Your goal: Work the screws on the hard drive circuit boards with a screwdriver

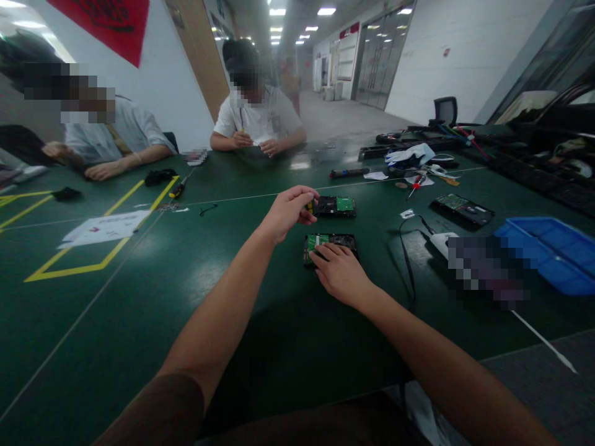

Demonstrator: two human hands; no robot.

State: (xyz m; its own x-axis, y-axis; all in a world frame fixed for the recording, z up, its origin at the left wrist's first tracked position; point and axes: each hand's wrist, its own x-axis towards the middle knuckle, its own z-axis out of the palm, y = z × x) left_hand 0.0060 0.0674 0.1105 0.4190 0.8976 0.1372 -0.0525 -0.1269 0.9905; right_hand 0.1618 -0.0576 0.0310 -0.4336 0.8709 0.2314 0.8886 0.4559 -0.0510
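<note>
Near the middle of the table lies a hard drive [344, 239] with its green circuit board facing up. My right hand [341, 272] rests over its near side, fingers spread and touching the top, not wrapped round it. Just above and to the left, my left hand [290, 214] is closed in a pinch around a screwdriver [309, 207] with a yellow and black handle; its shaft cannot be made out. Behind it a second hard drive [344, 204], also board side up, is partly covered by the left fingers.
A third hard drive [462, 209] lies right, near a blue bin [553, 248] and a blurred-out device with a cord. Gloves [411, 156], a red screwdriver [416, 186] and a dark cylindrical tool [348, 174] lie farther back. Left are yellow tape and paper [105, 229]. Two people sit opposite.
</note>
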